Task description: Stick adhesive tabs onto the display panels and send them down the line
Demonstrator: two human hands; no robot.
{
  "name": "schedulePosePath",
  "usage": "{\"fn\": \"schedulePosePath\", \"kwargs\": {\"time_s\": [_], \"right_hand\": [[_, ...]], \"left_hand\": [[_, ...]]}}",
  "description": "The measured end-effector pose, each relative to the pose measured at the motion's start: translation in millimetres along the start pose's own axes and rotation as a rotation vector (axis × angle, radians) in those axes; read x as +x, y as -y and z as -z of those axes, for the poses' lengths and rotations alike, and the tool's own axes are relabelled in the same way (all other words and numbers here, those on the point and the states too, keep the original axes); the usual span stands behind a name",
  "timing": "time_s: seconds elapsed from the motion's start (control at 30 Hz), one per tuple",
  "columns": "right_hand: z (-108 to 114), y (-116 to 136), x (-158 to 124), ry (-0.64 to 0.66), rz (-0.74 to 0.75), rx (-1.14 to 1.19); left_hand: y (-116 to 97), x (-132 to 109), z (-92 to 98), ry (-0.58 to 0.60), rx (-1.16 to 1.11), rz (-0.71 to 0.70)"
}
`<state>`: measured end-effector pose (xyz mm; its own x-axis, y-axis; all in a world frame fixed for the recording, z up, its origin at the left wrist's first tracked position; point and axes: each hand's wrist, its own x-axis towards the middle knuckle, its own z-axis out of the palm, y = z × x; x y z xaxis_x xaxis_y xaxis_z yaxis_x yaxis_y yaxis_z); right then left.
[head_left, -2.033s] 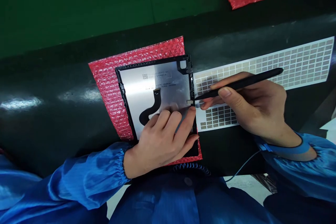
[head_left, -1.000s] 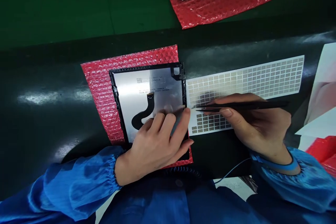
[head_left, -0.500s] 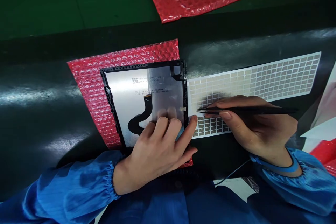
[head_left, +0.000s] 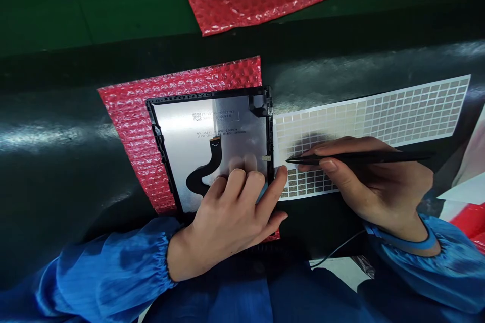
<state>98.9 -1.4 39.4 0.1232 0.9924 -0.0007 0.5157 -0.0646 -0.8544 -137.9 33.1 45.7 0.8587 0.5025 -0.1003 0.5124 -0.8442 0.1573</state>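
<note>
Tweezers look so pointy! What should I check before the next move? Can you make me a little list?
Left hand resting on the silver display panel: ok.
Right hand pinching the black tweezers: ok.
Tweezer tips holding a tan pad: cannot tell.
Panel lying on the red bubble wrap: ok.
Small tab at the panel's right edge sitting straight: cannot tell.
Black ribbon cable lying on the panel: ok.

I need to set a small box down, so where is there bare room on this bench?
The dark bench lies open left of the red bubble wrap and in a strip above the sheet of tan pads. It is crowded at the display panel's right edge, where the left hand, the black tweezers in the right hand and the sheet meet.
</note>
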Motion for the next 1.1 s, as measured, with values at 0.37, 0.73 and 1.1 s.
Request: {"fn": "schedulePosePath", "kwargs": {"time_s": [0.37,0.73,1.1], "right_hand": [[-3,-7,4,-0.047,-0.123,0.232],[-52,54,24,-0.162,-0.105,0.310],[-123,79,54,-0.005,-0.166,0.396]], "left_hand": [[0,-2,-0.9,0.030,-0.010,-0.003],[20,-37,23.9,0.027,-0.117,-0.044],[53,-54,4.1,0.075,-0.380,0.181]]}}
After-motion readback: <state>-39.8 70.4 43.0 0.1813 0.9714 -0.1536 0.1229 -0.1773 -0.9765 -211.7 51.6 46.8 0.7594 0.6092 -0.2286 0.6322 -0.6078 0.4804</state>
